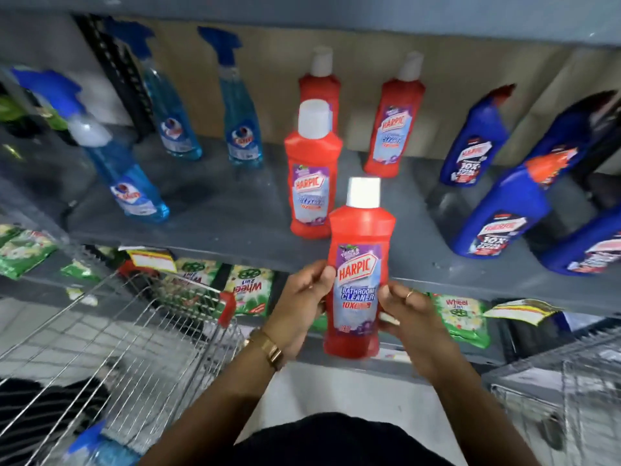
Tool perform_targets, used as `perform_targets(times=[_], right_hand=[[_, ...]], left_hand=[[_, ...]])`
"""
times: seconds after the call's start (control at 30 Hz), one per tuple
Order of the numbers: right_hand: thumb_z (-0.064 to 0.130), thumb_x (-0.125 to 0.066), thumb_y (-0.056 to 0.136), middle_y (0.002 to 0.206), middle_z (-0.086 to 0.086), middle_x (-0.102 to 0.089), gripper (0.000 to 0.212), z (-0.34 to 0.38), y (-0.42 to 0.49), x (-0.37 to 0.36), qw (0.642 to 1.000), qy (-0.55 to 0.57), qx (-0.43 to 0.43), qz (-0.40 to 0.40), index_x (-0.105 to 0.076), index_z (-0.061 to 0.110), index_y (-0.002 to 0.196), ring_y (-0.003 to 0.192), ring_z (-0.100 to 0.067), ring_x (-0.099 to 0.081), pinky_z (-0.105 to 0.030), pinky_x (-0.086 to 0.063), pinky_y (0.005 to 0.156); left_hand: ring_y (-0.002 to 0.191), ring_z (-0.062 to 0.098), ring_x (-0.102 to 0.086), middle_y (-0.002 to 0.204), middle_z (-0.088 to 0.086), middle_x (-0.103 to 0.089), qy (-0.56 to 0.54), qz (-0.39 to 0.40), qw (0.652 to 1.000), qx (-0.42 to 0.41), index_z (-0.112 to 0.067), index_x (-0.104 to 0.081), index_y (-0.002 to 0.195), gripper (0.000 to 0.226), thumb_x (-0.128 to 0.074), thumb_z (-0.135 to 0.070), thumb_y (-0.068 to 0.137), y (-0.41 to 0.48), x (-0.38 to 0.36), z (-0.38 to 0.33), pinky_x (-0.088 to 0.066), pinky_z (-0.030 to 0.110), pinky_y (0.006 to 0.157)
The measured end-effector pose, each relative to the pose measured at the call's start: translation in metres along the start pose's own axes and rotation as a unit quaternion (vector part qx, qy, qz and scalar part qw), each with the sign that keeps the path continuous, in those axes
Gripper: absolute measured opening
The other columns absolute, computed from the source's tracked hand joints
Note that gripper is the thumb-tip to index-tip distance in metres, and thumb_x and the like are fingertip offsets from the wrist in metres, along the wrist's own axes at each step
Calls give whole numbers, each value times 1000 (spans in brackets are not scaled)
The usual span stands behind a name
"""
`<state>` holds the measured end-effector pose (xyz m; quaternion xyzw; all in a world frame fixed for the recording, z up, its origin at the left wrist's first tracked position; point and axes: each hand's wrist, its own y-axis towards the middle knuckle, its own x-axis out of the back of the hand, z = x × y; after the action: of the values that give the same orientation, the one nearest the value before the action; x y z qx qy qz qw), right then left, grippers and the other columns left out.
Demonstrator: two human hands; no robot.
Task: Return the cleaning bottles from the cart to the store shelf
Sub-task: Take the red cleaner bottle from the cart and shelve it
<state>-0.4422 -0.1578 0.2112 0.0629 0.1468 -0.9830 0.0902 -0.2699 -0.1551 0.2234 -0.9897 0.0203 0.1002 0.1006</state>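
I hold a red Harpic bathroom cleaner bottle [359, 264] with a white cap upright in front of the grey shelf [218, 237], just below its front edge. My left hand [299, 304] grips its left side and my right hand [410, 314] grips its right side. On the shelf stand three more red Harpic bottles [311, 176], three blue spray bottles [134, 193] to the left and several dark blue Harpic bottles [504, 213] to the right. The wire cart [117, 338] is at lower left, with a blue spray bottle [97, 445] lying in it.
Green detergent packets [248, 287] fill the lower shelf behind my hands. Yellow price tags [151, 258] hang off the shelf edge. A second wire cart [571, 391] stands at lower right. Bare shelf space lies between the spray bottles and the red bottles.
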Motion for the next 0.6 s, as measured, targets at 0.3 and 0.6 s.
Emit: perform_targets(times=[0.3, 0.6], right_hand=[[14, -48, 94, 118, -18, -65, 35, 58, 79, 49, 991, 32, 121, -52, -55, 5, 127, 104, -26, -62, -44, -52, 87], [17, -51, 94, 98, 10, -75, 25, 44, 117, 73, 991, 11, 117, -67, -63, 23, 115, 94, -9, -68, -42, -52, 87]], left_hand=[[82, -2, -63, 86, -17, -70, 64, 25, 988, -141, -26, -60, 105, 19, -47, -18, 95, 99, -54, -43, -53, 28, 73], [104, 25, -66, 111, 10, -69, 80, -21, 983, -163, -29, -65, 105, 24, -55, -38, 85, 138, -63, -14, -52, 50, 93]])
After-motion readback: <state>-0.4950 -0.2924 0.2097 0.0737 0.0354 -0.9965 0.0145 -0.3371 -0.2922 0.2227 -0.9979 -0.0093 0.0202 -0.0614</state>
